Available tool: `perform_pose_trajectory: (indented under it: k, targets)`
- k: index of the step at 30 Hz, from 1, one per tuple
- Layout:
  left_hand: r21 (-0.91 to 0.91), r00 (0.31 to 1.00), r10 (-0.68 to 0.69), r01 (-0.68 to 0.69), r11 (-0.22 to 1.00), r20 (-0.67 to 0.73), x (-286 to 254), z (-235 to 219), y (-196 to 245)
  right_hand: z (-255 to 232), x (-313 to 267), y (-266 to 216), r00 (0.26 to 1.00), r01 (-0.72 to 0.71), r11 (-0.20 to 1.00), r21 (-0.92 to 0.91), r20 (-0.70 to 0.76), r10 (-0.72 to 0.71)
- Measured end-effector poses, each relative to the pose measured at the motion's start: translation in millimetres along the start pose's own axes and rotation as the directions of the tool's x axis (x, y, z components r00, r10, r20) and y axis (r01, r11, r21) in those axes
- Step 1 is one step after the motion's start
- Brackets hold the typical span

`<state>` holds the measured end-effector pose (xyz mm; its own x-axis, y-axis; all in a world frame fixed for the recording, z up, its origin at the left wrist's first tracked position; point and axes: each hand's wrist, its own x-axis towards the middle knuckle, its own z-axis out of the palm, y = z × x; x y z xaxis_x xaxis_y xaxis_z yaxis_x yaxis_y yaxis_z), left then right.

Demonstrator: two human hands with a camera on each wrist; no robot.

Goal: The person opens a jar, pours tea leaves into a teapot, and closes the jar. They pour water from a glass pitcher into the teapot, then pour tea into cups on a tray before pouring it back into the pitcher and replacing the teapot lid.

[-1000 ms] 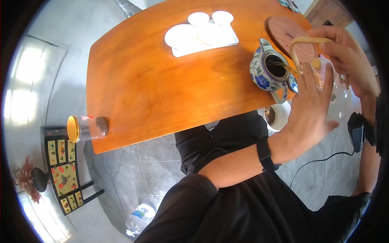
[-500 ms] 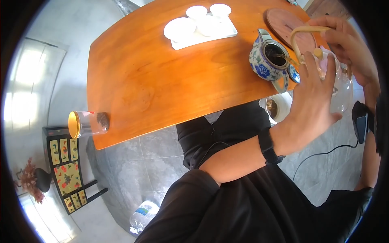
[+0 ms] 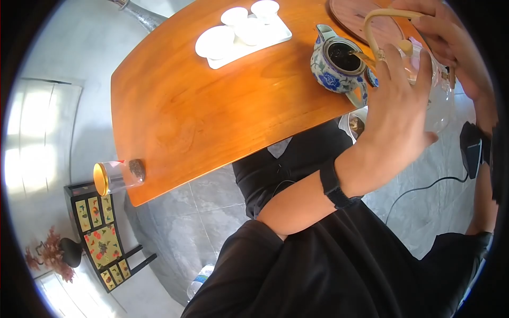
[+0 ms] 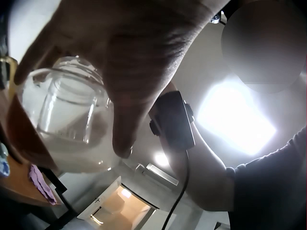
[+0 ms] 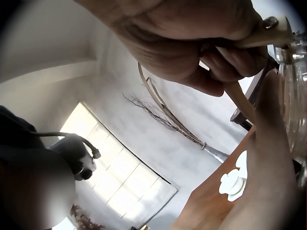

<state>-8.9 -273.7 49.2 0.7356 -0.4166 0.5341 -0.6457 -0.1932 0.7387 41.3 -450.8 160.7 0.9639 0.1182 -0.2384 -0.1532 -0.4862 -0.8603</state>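
My right hand (image 3: pixel 457 45) grips the bent pale wooden handle (image 3: pixel 369 27) of a glass teapot (image 3: pixel 442 103), which is tilted toward a blue-and-white floral porcelain teapot (image 3: pixel 327 80). Amber liquid shows at the glass spout (image 3: pixel 366 57), over the porcelain pot's uncovered mouth, where dark contents are visible. With fingers spread and fairly straight, my left hand (image 3: pixel 395 108) lies against the glass pot beside its wooden lid knob (image 3: pixel 406 46). The left wrist view shows the clear glass body (image 4: pixel 72 115) beneath that hand. Part of a blue-and-white lid (image 3: pixel 373 78) appears behind the porcelain handle.
A white tray (image 3: pixel 283 36) with several white cups stands at the table's far side, near a round wooden board (image 3: pixel 344 13). A gold-lidded clear jar (image 3: pixel 117 177) sits at the left corner. Below the table edge is a white bin (image 3: pixel 347 124); a cable (image 3: pixel 424 188) hangs at right.
The head view has shifted, so the table things appear farther left and mostly higher. Both hands keep nearly the same hold on the tilted glass teapot, its spout still at the porcelain pot's mouth.
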Motion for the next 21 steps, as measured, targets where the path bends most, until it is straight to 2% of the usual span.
perform_pose_trajectory:
  k: [2,6,8,9,10,12,14,16,17,18,19,20,21]
  targets:
    - [0.043,0.999,0.032,-0.034,0.999,0.039,0,-7,-2,10,-13,11,0.953,0.094,0.984,-0.152,-0.271,-0.133]
    - [0.120,0.987,0.121,-0.133,0.984,0.106,3,-17,-3,31,-34,-3,0.945,0.077,0.997,-0.030,-0.317,-0.083]
    - [0.141,0.982,0.124,-0.144,0.980,0.143,4,-25,0,38,-41,-4,0.920,0.148,0.981,0.126,-0.382,-0.090]
    - [0.161,0.977,0.116,-0.146,0.976,0.180,4,-29,2,38,-44,-4,0.921,0.168,0.971,0.172,-0.379,-0.092]
    - [0.173,0.979,0.115,-0.144,0.974,0.171,2,-33,4,42,-46,-8,0.923,0.178,0.969,0.171,-0.371,-0.104]
    - [0.342,0.982,0.147,-0.178,0.923,0.115,-5,-43,8,53,-51,-16,0.905,0.216,0.970,0.116,-0.395,-0.154]
    - [0.379,0.986,0.139,-0.166,0.910,0.097,-17,-62,7,68,-50,-21,0.906,0.268,0.958,0.099,-0.365,-0.215]
    - [0.406,0.989,0.127,-0.146,0.902,0.073,-28,-84,-1,96,-47,-34,0.902,0.370,0.903,0.219,-0.316,-0.294]
    - [0.471,0.991,0.133,-0.131,0.872,0.029,-37,-95,-8,118,-42,-42,0.890,0.367,0.903,0.225,-0.368,-0.270]
    - [0.536,0.990,0.141,-0.115,0.837,-0.009,-46,-109,-13,136,-32,-41,0.870,0.446,0.849,0.285,-0.362,-0.336]
    - [0.558,0.998,0.063,-0.065,0.827,0.023,-54,-130,-16,155,-23,-46,0.865,0.454,0.831,0.321,-0.384,-0.324]
    - [0.564,0.998,0.060,-0.049,0.824,0.000,-62,-147,-21,176,-13,-53,0.860,0.461,0.811,0.359,-0.406,-0.309]
    - [0.527,1.000,-0.002,0.006,0.850,-0.009,-72,-168,-23,197,-2,-55,0.869,0.485,0.752,0.446,-0.346,-0.355]
